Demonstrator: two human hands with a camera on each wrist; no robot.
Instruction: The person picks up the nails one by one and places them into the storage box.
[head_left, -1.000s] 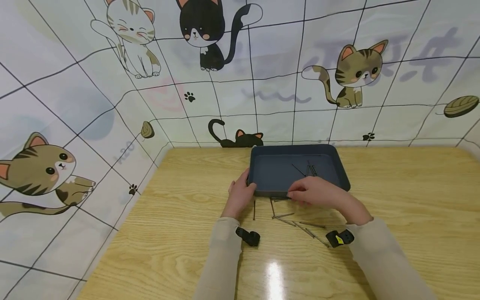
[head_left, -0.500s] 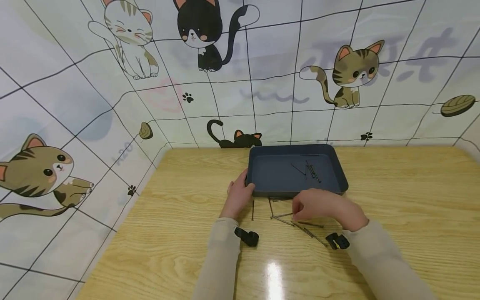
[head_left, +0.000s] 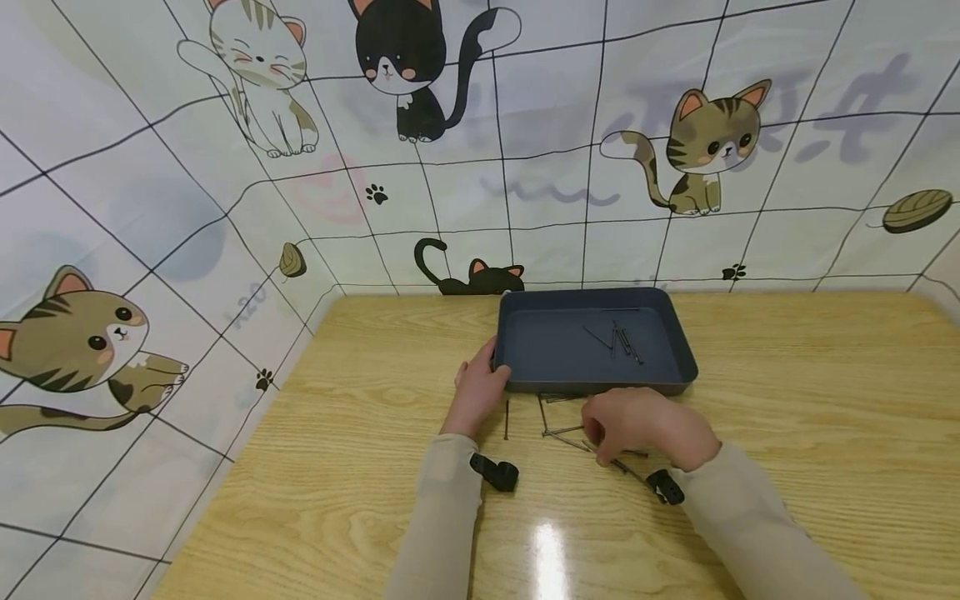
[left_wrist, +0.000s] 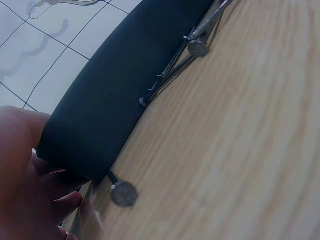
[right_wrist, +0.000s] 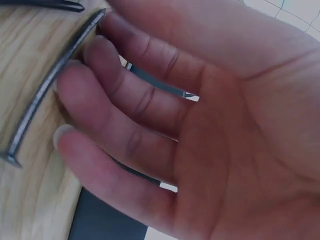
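A dark blue tray [head_left: 540, 346] stands at the far middle of the wooden table, with several nails [head_left: 622, 342] lying inside it. My left hand [head_left: 480, 387] grips the tray's near left corner; in the left wrist view its fingers [left_wrist: 25, 175] curl at the tray's wall [left_wrist: 100, 115]. Several loose nails [head_left: 562, 433] lie on the table just in front of the tray. My right hand [head_left: 641, 425] hovers low over them, palm down. In the right wrist view its fingertips [right_wrist: 75, 80] touch one nail [right_wrist: 45, 95] that lies flat on the wood.
The patterned cat wall [head_left: 450, 167] closes off the table's back and left side. More nails [left_wrist: 185, 60] lie against the tray's front wall, and one nail head [left_wrist: 123, 194] sits near my left fingers. Bare wood [head_left: 825, 400] stretches to the right.
My right hand has drawn back from the tray's front rim and come down onto the loose nails on the table. The left hand has stayed at the tray's corner.
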